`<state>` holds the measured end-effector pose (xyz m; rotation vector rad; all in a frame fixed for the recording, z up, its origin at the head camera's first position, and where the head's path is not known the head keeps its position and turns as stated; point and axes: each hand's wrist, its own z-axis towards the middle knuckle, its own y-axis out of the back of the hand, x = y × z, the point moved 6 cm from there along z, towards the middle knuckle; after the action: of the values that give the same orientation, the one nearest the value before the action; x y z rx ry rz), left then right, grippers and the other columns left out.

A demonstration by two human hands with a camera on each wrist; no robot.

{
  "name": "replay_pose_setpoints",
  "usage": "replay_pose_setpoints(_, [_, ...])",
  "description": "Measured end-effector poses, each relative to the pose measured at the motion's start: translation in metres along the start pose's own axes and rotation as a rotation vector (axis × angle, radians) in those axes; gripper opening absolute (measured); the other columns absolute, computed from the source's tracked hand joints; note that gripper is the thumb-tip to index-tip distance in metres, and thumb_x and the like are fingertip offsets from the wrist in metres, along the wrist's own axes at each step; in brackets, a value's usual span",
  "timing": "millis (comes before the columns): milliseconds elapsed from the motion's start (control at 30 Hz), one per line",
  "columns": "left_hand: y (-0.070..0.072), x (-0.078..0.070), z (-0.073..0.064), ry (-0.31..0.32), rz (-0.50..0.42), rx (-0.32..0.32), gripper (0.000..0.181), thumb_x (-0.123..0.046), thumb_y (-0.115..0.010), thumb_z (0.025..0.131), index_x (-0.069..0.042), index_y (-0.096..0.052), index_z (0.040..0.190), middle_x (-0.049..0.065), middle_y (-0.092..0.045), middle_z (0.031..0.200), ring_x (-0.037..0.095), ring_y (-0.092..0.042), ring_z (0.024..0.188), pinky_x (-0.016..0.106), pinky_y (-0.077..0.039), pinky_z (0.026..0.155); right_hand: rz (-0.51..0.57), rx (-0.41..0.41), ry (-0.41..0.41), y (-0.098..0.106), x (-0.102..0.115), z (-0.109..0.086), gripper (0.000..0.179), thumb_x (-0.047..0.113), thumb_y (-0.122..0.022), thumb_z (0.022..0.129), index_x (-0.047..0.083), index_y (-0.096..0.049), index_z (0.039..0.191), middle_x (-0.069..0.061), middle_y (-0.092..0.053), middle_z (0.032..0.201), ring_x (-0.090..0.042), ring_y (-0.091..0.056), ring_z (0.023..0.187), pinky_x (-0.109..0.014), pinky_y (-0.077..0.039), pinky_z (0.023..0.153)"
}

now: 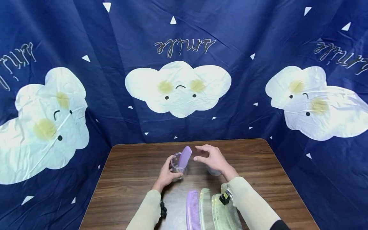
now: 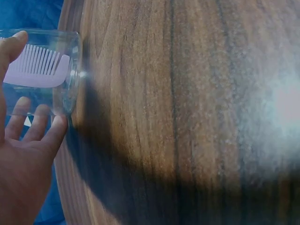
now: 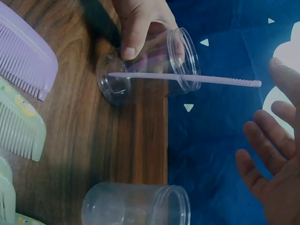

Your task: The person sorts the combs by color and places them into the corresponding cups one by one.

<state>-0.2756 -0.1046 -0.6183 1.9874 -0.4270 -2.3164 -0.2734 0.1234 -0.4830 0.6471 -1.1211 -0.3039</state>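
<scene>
My left hand [image 1: 168, 174] grips a clear plastic jar [image 1: 174, 164], thumb on one side and fingers round the other. Inside leans a purple comb [image 1: 185, 156], its upper end sticking out above the rim. Through the wall in the left wrist view, the comb's [image 2: 40, 78] teeth and lower end show near the jar's bottom. My right hand [image 1: 212, 157] hovers just right of the comb's top, fingers and thumb apart, holding nothing. In the right wrist view a gap separates its fingers [image 3: 265, 138] from the comb [image 3: 225, 81].
A second clear jar [image 3: 136, 206] stands under my right hand, partly hidden by it in the head view. Nearer me lie a purple comb [image 1: 193, 209] and several pale green combs [image 1: 205, 207], some under my right sleeve. Blue cloth [image 1: 178, 127] hangs behind the wooden table [image 1: 129, 172].
</scene>
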Motion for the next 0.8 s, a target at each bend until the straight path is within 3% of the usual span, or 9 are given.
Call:
replay_pose_setpoints(200, [0.000, 0.023, 0.005, 0.016, 0.054, 0.008, 0.096, -0.007, -0.091, 0.062, -0.016, -0.040, 0.142, 0.012, -0.051, 0.139, 0.032, -0.047, 0.129, 0.054, -0.047, 0.098, -0.070, 0.002, -0.012, -0.004, -0.012, -0.013, 0.054, 0.044, -0.081, 0.074, 0.022, -0.068, 0.122, 0.007, -0.068, 0.099, -0.019, -0.066, 0.090, -0.039, -0.056, 0.076])
replay_pose_setpoints(300, [-0.001, 0.023, 0.005, 0.008, 0.053, 0.022, 0.096, -0.006, -0.090, 0.062, -0.013, -0.039, 0.143, 0.016, -0.050, 0.139, 0.035, -0.045, 0.130, 0.056, -0.046, 0.098, -0.101, 0.008, -0.019, -0.007, -0.016, -0.019, 0.052, 0.047, -0.081, 0.073, 0.027, -0.069, 0.119, 0.014, -0.065, 0.095, -0.019, -0.066, 0.086, -0.034, -0.055, 0.072])
replay_pose_setpoints(367, [0.000, 0.012, 0.002, 0.006, 0.067, 0.034, 0.094, -0.004, -0.089, 0.063, -0.008, -0.039, 0.143, 0.020, -0.050, 0.138, 0.039, -0.045, 0.129, 0.058, -0.046, 0.098, -0.106, 0.009, -0.016, -0.009, -0.019, -0.022, 0.048, 0.046, -0.082, 0.072, 0.028, -0.070, 0.116, 0.016, -0.064, 0.093, -0.017, -0.065, 0.083, -0.028, -0.054, 0.070])
replay_pose_setpoints(500, [0.001, 0.011, 0.002, 0.020, 0.107, 0.036, 0.097, -0.005, -0.090, 0.062, -0.015, -0.039, 0.145, 0.014, -0.051, 0.139, 0.032, -0.048, 0.127, 0.050, -0.048, 0.098, -0.056, 0.026, 0.003, -0.014, -0.023, -0.027, 0.044, 0.037, -0.084, 0.073, 0.022, -0.071, 0.112, 0.012, -0.065, 0.094, -0.018, -0.065, 0.085, -0.026, -0.055, 0.070])
replay_pose_setpoints(600, [0.000, 0.020, 0.006, 0.002, 0.115, 0.030, 0.098, -0.011, -0.091, 0.062, -0.022, -0.041, 0.144, 0.008, -0.051, 0.138, 0.027, -0.049, 0.126, 0.047, -0.049, 0.097, -0.014, 0.051, 0.014, -0.018, -0.026, -0.031, 0.045, 0.033, -0.084, 0.073, 0.017, -0.071, 0.113, 0.007, -0.067, 0.096, -0.024, -0.065, 0.089, -0.034, -0.057, 0.074])
replay_pose_setpoints(800, [0.001, 0.021, 0.012, -0.015, 0.100, 0.039, 0.093, -0.013, -0.092, 0.062, -0.017, -0.045, 0.142, 0.009, -0.052, 0.138, 0.027, -0.049, 0.127, 0.046, -0.049, 0.097, 0.010, 0.079, 0.030, -0.026, -0.028, -0.041, 0.044, 0.032, -0.083, 0.075, 0.017, -0.070, 0.114, 0.001, -0.068, 0.101, -0.030, -0.065, 0.090, -0.042, -0.056, 0.076])
